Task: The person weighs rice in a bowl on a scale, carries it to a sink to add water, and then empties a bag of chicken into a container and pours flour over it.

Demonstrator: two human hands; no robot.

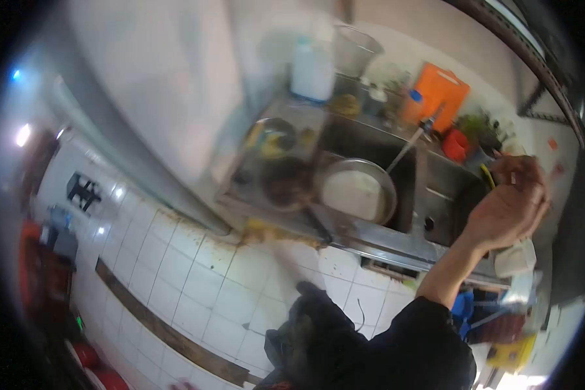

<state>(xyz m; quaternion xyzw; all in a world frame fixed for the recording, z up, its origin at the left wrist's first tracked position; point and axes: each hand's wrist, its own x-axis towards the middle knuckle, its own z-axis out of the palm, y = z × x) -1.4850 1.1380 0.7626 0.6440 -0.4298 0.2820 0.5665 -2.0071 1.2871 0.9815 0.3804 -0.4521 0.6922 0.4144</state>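
Holding whitish liquid, a pan (357, 193) sits in the sink (370, 144).

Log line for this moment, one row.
right hand: raised near sink, curled, grip unclear | left hand: out of view | in sink: metal pan, dark pot

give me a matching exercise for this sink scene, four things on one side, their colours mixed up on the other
Things:
1. board
2. jug
3. cup
4. pan

Colours:
a. steel
b. red
c. orange
d. white

Pairs: 1-c, 2-d, 3-b, 4-a
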